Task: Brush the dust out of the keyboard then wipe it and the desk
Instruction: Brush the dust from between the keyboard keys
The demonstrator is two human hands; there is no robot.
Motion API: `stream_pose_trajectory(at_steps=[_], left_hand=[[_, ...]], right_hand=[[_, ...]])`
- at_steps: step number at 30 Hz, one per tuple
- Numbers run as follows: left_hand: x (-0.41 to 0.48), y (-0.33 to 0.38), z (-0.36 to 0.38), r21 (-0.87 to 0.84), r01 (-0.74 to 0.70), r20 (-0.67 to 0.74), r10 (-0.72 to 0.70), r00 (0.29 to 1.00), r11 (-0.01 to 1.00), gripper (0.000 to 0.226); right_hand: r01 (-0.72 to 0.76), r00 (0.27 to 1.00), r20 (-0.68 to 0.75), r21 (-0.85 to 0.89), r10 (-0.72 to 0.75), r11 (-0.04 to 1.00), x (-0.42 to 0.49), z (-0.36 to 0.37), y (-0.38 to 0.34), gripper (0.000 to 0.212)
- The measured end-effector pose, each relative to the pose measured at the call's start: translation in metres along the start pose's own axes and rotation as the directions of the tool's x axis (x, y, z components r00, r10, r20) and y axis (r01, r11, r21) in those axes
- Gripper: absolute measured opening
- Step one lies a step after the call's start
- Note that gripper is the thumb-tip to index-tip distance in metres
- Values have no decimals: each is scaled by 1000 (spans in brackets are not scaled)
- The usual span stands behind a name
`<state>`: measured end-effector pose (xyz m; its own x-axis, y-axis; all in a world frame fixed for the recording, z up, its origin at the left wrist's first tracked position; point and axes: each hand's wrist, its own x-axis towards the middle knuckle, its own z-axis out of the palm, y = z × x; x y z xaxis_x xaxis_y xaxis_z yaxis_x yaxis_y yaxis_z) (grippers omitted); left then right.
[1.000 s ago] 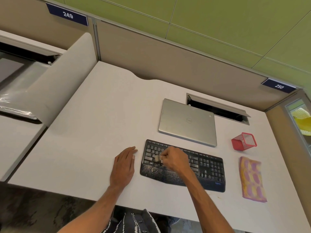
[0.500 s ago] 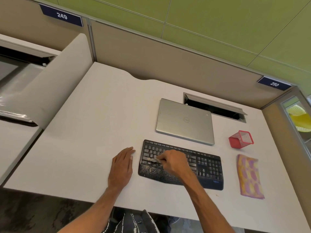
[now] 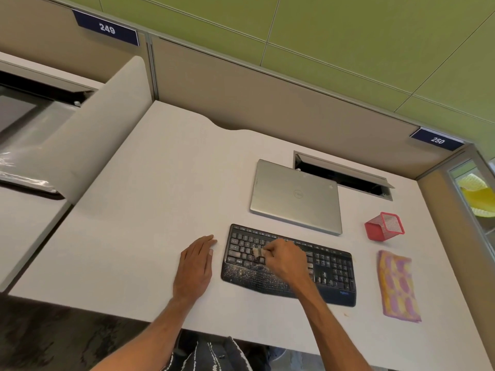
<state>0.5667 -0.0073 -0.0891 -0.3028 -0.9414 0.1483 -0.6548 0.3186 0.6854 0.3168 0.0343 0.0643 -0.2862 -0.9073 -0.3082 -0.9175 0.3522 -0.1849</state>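
A black keyboard [image 3: 332, 266] lies on the white desk [image 3: 150, 199], its wrist rest speckled with pale dust. My right hand [image 3: 285, 259] is over the middle keys and grips a small brush [image 3: 257, 253], whose pale bristles touch the keys on the left half. My left hand [image 3: 195, 266] rests flat on the desk just left of the keyboard, fingers straight. A folded yellow and purple cloth [image 3: 396, 286] lies on the desk to the right of the keyboard.
A shut silver laptop [image 3: 296, 196] sits behind the keyboard. A red mesh pen holder [image 3: 384, 226] lies tipped on its side at the right. An open cable slot [image 3: 345, 178] is cut in the desk behind the laptop. Partition walls close the back and right.
The brush in my right hand has swept left and back right across the left keys. My left hand has stayed flat on the desk.
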Motion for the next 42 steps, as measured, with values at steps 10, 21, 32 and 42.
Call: stream_pose_trajectory(at_steps=[10, 21, 32, 42], left_hand=[[0, -1, 0, -3, -11, -10, 11, 1000, 1000, 41], [0, -1, -1, 2, -14, -6, 14, 1000, 1000, 40], [0, -1, -1, -2, -22, -15, 22, 1000, 1000, 40], [0, -1, -1, 8, -14, -8, 14, 1000, 1000, 39]], right_hand=[[-78, 996, 45, 145, 72, 986, -3, 9, -1, 18], [-117, 990, 82, 20, 115, 993, 2, 8, -16, 12], [-115, 993, 43, 20, 114, 993, 4, 10, -20, 16], [117, 993, -11, 87, -116, 989, -2, 2, -17, 21]])
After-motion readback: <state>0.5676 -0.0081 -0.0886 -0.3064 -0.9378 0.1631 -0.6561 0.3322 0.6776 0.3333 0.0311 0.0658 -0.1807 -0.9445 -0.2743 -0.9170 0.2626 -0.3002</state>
